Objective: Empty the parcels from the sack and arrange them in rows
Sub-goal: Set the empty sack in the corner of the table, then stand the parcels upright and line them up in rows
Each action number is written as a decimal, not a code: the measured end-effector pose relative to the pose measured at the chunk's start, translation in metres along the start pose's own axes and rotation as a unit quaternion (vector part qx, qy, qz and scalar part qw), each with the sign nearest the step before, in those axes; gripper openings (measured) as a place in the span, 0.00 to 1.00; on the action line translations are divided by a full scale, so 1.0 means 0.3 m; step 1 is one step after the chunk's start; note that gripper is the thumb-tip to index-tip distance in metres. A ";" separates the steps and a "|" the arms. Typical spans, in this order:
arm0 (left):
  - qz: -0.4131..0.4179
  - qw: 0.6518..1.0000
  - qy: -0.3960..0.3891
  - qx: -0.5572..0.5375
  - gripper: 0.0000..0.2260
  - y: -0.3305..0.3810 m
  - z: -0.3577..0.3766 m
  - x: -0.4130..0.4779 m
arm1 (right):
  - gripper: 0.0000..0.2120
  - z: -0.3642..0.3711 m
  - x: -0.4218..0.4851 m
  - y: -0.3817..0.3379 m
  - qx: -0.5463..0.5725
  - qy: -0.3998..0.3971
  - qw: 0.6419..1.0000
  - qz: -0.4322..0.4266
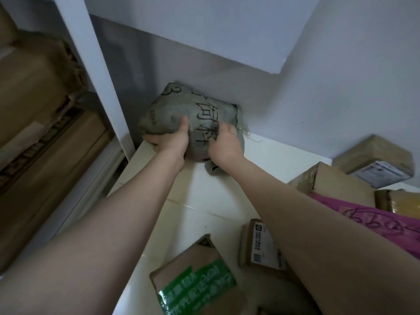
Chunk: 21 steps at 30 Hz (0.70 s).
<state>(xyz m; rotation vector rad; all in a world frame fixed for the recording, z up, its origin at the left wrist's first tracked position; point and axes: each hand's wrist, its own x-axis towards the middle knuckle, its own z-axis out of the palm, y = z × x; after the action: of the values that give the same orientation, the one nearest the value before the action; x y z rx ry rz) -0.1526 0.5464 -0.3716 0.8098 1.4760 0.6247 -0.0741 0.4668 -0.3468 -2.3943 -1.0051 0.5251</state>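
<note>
A grey-green woven sack [181,110] with black handwriting lies bundled in the far corner of the white surface [200,196], against the wall. My left hand [171,138] grips its near left side, thumb on top and fingers curled underneath. My right hand [223,144] presses on the sack's right side, fingers bunched into the cloth. Cardboard parcels lie nearer me: one with green tape [195,283], and one with a white label [263,246] partly under my right forearm.
More brown boxes [372,160] [336,180] and a pink bag with writing [372,221] crowd the right side. A white post [91,64] and stacked large cartons [38,114] stand at the left. White walls close the corner behind the sack.
</note>
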 end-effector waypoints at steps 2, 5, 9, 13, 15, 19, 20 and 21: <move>0.008 0.997 0.009 0.072 0.58 0.006 -0.031 -0.100 | 0.27 -0.059 -0.058 -0.014 -0.005 0.014 1.000 0.000; 0.024 0.989 0.004 0.147 0.51 0.001 -0.073 -0.269 | 0.24 -0.167 -0.175 -0.030 -0.024 0.005 1.000 0.018; 0.142 0.967 -0.038 0.209 0.22 -0.029 -0.107 -0.511 | 0.19 -0.341 -0.369 -0.026 -0.069 -0.012 0.996 0.054; 0.236 0.945 -0.083 0.208 0.13 -0.028 -0.093 -0.847 | 0.15 -0.569 -0.597 0.021 -0.088 0.033 0.995 0.035; 0.276 0.932 -0.102 0.213 0.16 -0.044 -0.066 -1.032 | 0.13 -0.687 -0.723 0.068 -0.082 0.062 0.994 0.022; 0.372 0.880 -0.140 0.260 0.20 -0.154 0.025 -1.342 | 0.10 -0.899 -0.998 0.240 -0.067 0.110 0.992 0.004; 0.396 0.864 -0.143 0.276 0.20 -0.195 0.054 -1.414 | 0.10 -0.943 -1.068 0.297 -0.058 0.122 0.991 -0.005; 0.419 0.851 -0.139 0.285 0.17 -0.240 0.081 -1.491 | 0.11 -0.986 -1.138 0.358 -0.046 0.139 0.989 -0.016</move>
<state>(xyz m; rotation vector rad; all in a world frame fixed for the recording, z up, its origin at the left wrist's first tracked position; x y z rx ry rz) -0.1482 0.1462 -0.1577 1.9805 0.9840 0.6555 -0.0859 0.0646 -0.1154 -2.4405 -0.9595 0.1298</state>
